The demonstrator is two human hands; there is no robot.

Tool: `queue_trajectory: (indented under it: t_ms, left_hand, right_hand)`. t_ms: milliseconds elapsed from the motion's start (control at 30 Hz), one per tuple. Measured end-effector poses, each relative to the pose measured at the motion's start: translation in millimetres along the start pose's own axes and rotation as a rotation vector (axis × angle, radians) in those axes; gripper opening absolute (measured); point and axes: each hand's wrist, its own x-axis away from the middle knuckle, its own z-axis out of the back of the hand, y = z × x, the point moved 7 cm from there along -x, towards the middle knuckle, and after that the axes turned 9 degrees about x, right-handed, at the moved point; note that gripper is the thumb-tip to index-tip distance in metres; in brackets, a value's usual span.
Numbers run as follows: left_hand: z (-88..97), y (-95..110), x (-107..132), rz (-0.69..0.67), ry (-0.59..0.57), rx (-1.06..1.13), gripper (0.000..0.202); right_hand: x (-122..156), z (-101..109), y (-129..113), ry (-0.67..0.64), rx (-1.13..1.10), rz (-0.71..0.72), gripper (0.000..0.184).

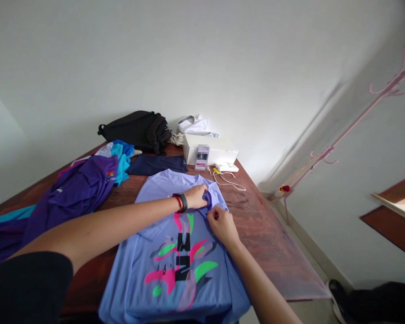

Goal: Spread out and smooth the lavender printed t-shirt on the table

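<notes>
A light purple T-shirt (162,274) with a pink, green and black print lies flat on the wooden table (266,238). My left hand (197,196), with a black band on its wrist, pinches a fold of the shirt near the right sleeve. My right hand (221,222) is closed on the same fold of fabric just below it. Both hands work at the shirt's upper right part.
A pile of purple and blue clothes (74,189) lies at the left. A dark navy garment (157,164), a black backpack (138,130), a white box (211,153) with a white cable (227,180) sit at the back. A pink coat stand (340,139) stands right of the table.
</notes>
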Motion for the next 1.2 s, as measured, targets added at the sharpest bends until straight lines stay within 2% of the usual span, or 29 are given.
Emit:
queue_trajectory:
  t_ms: [67, 133, 300, 467, 600, 733, 833, 967, 1200]
  left_hand:
    - [1.1, -0.9, -6.4, 0.019, 0.063, -0.071, 0.052]
    - [-1.0, -1.1, -11.1, 0.032, 0.091, -0.123, 0.054]
    - [-3.5, -1.8, -16.3, -0.034, 0.080, -0.206, 0.031]
    - [20.7, -9.2, -23.9, -0.114, 0.056, -0.255, 0.032]
    - [31.9, -6.9, -21.8, -0.178, -0.036, -0.255, 0.030]
    - [17.9, 5.6, -2.2, -0.207, -0.169, -0.267, 0.008]
    - [0.0, 16.8, 13.3, -0.241, -0.238, -0.321, 0.024]
    - [-14.7, 25.7, 19.7, -0.307, -0.167, -0.473, 0.028]
    - [-21.6, 25.2, 7.6, -0.238, 0.016, -0.499, 0.036]
  right_hand:
    - [0.8, -0.1, -0.3, -0.002, -0.004, 0.004, 0.025]
    - [1.3, 0.3, 0.1, -0.002, -0.007, 0.007, 0.026]
    - [2.8, 2.4, 0.5, 0.000, -0.015, 0.029, 0.023]
    - [5.1, 2.1, -2.9, -0.032, -0.033, 0.067, 0.023]
    - [4.7, 4.7, -4.7, -0.019, -0.047, 0.082, 0.025]
    - [2.4, 8.5, -1.7, 0.019, -0.090, 0.048, 0.027]
    - [0.9, 7.7, 0.3, 0.024, -0.104, 0.034, 0.028]
    - [0.2, 4.4, 1.3, 0.023, -0.126, 0.041, 0.027]
    - [1.1, -2.7, 0.1, -0.031, -0.155, 0.084, 0.025]
